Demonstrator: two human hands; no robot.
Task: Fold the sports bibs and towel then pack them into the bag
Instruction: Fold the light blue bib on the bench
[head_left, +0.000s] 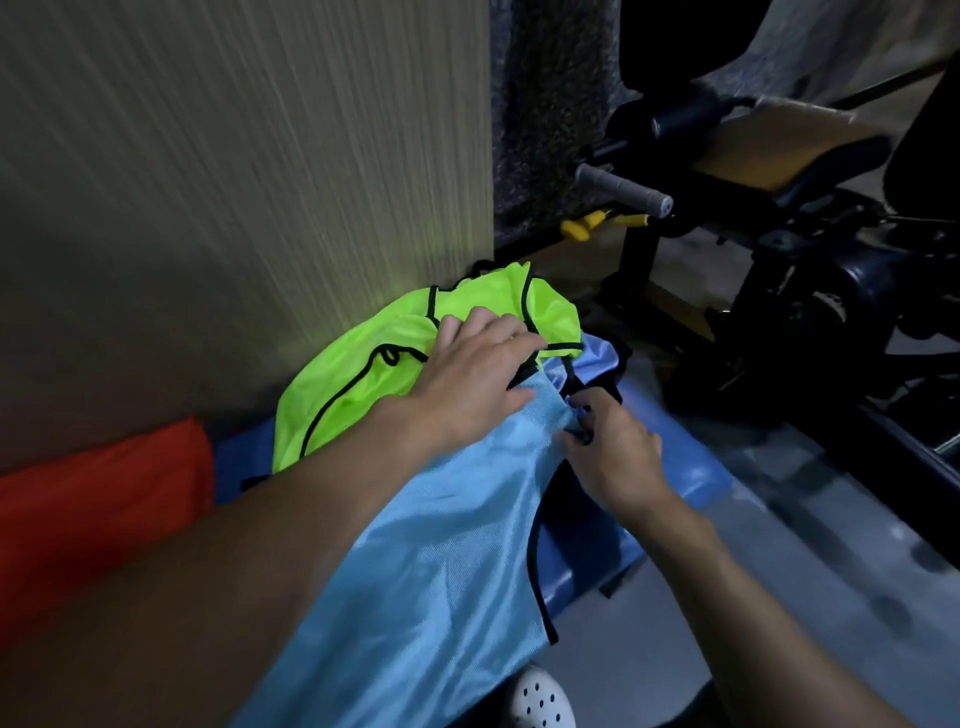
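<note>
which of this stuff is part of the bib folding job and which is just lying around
Job:
neon green bib
light blue bib
left hand, resting on the bibs
right hand, pinching the blue bib's edge
red cloth, possibly

Lying about:
gym machine
grey handle
yellow pin
white clog

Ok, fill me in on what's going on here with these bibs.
A person is working on two unfolded bibs heaped on a blue surface. The left hand presses flat where the neon green bib meets the light blue bib, while the right hand pinches the light blue bib's black-trimmed edge. An orange-red cloth lies to the left.
</note>
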